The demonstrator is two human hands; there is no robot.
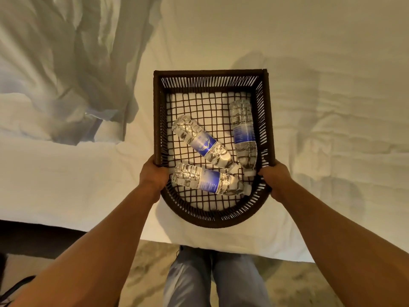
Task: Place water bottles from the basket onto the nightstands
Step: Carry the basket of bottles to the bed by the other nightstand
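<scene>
A dark brown woven basket [212, 74] rests over the white bed, square at its far end and rounded near me. Three clear water bottles with blue labels lie on its net bottom: one [202, 141] slanted in the middle, one [243, 134] along the right wall, one [209, 181] crosswise at the near end. My left hand [153, 175] grips the basket's left rim. On the opposite rim my right hand [275, 180] is closed. No nightstand is in view.
The white bed sheet [332, 107] fills most of the view, with a crumpled grey-white duvet [73, 69] bunched at the left. The bed's near edge runs above a pale patterned floor [309, 284]. My legs in grey trousers [212, 280] stand against the bed.
</scene>
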